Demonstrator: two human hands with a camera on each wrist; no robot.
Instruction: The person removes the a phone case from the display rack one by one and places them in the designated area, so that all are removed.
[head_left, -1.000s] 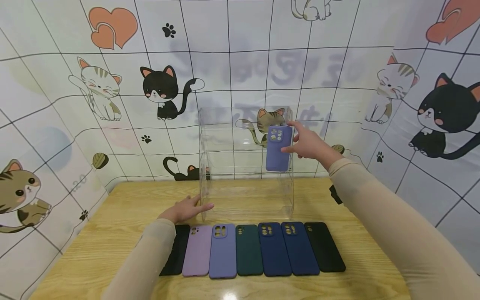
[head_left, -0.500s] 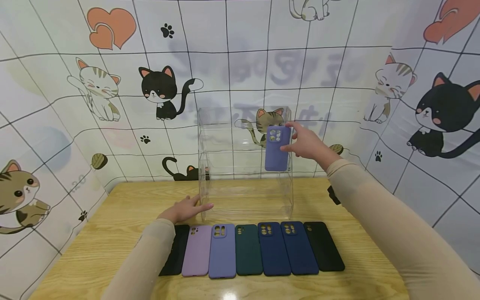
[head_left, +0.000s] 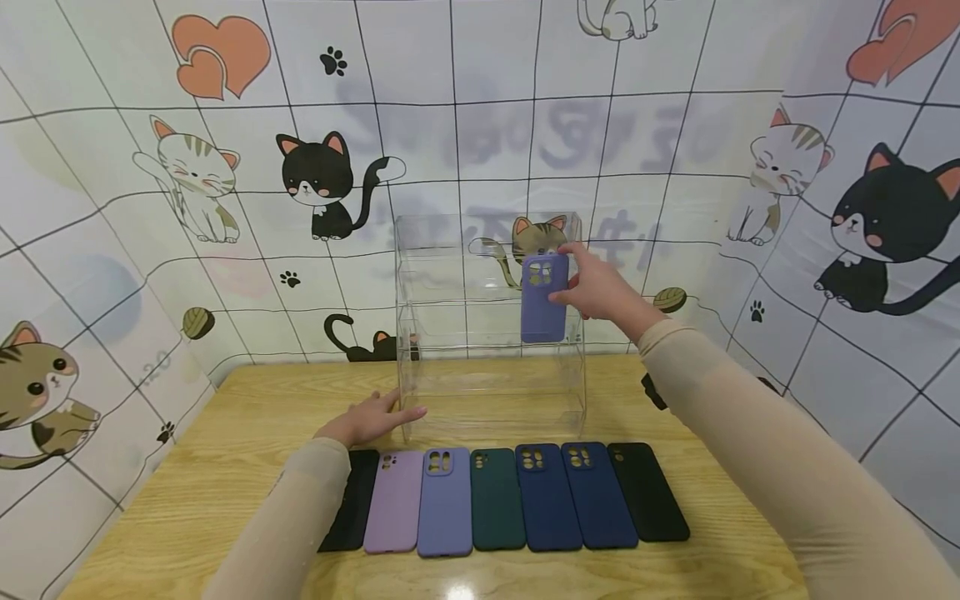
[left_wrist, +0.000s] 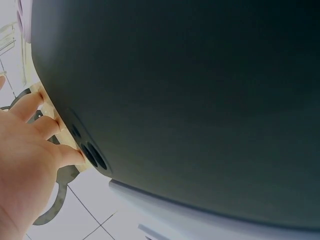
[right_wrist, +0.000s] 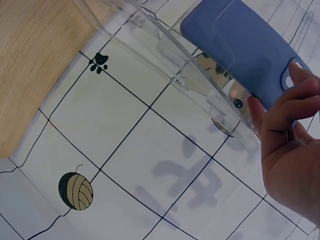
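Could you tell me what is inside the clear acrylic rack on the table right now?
The clear rack holds only the periwinkle phone case, upright at its upper right, gripped by the right hand. The other tiers look bare; glare on the plastic hides details.

Clear, glossy acrylic display rack point(head_left: 487, 333); matt, smooth silicone-look periwinkle phone case point(head_left: 543, 298); matt phone cases in a row point(head_left: 502, 498); light wood-grain tabletop point(head_left: 225, 467), slightly glossy; beige knit cloth sleeves point(head_left: 757, 450).
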